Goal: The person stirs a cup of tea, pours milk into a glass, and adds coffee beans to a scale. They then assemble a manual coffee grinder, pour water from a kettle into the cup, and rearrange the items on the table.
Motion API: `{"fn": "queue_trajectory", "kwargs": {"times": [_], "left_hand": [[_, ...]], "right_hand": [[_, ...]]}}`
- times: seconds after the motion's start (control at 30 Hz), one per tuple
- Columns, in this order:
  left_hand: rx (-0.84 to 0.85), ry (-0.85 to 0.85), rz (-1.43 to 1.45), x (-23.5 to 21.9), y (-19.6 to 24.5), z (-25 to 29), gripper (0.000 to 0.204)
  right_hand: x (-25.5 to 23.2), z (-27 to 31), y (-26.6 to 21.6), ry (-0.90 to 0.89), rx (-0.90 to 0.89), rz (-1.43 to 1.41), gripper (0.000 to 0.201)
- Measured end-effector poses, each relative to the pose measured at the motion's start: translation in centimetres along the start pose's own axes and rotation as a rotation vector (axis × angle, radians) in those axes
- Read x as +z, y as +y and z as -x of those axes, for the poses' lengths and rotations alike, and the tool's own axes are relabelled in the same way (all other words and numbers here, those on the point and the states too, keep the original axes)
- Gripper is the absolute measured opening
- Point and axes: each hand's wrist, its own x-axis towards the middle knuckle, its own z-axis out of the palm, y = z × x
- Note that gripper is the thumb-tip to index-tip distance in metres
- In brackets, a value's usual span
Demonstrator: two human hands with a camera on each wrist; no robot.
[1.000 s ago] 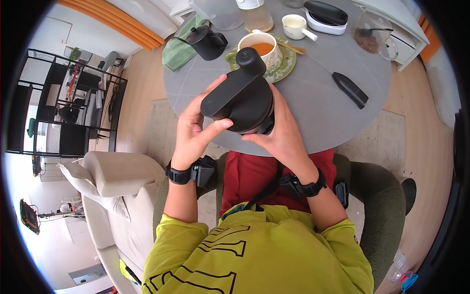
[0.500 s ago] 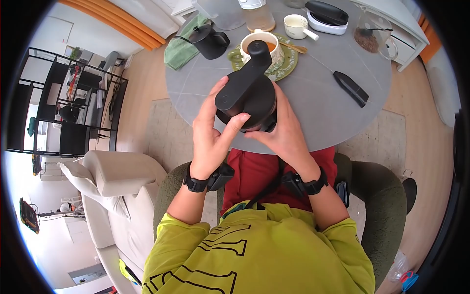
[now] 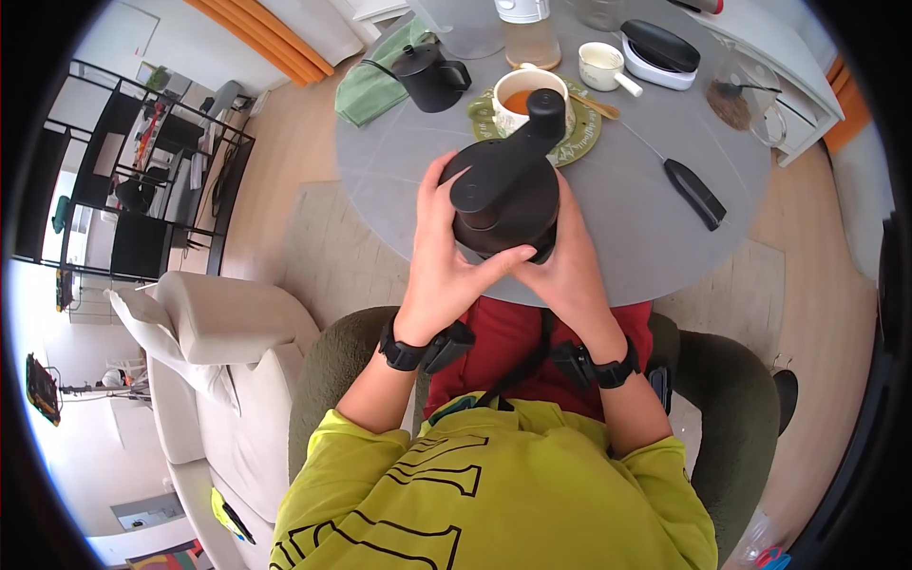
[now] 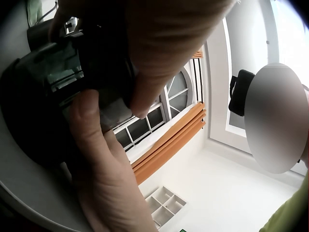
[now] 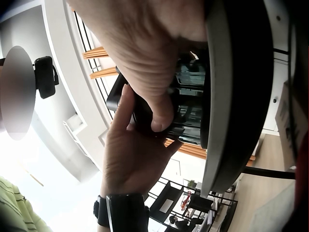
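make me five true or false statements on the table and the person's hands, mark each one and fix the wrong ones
1. The left hand and right hand both hold the black crank-topped device. True.
2. The cup of orange-brown liquid sits on a green plate. True.
3. The black kettle stands on the green plate. False: the black kettle is off the plate, by the green cloth.
4. The black whisk lies on the table. True.
5. The sleeves are red. False: the sleeves are yellow-green; the trousers are red.
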Motion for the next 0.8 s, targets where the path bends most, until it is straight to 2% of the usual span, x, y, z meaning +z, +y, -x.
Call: {"fn": "queue_trajectory", "kwargs": {"times": [0.23, 0.3, 0.4, 0.47, 0.57, 0.6, 0.63, 0.7, 0.73, 0.8], "left_hand": [[-0.075, 0.137, 0.098, 0.8, 0.8, 0.0, 0.079], [-0.05, 0.093, 0.036, 0.6, 0.8, 0.0, 0.079], [-0.092, 0.095, 0.118, 0.5, 0.9, -0.1, 0.079], [-0.068, 0.093, 0.087, 0.2, 1.0, -0.1, 0.079], [-0.064, 0.096, 0.095, 0.3, 0.8, 0.0, 0.078], [-0.079, 0.099, 0.136, 0.3, 0.7, 0.0, 0.077], [-0.074, 0.105, 0.146, 0.3, 0.7, 0.0, 0.077], [-0.069, 0.073, 0.093, 0.0, 0.8, 0.0, 0.077], [-0.065, 0.075, 0.1, -0.1, 0.9, -0.1, 0.077], [-0.079, 0.074, 0.091, -0.3, 1.1, -0.1, 0.076]], "right_hand": [[0.0, -0.2, -0.3, -0.024, 0.015, 0.052, 0.09], [0.0, -0.2, -0.4, -0.03, 0.016, 0.053, 0.09], [-0.3, -0.2, -0.4, -0.058, 0.041, 0.056, 0.093], [-0.9, -0.2, -0.6, -0.12, 0.061, -0.038, 0.095], [-3.2, -1.0, -1.0, -0.089, -0.044, 0.037, 0.095], [-4.3, -1.5, -1.5, -0.091, -0.092, -0.016, 0.086], [-5.1, -2.3, -2.6, -0.093, -0.097, -0.003, 0.086], [-6.3, -3.8, -5.1, -0.044, -0.129, -0.158, 0.069], [-6.8, -4.6, -6.0, -0.044, -0.132, -0.151, 0.069], [-7.3, -6.1, -7.6, -0.058, -0.212, -0.101, 0.045]]}}
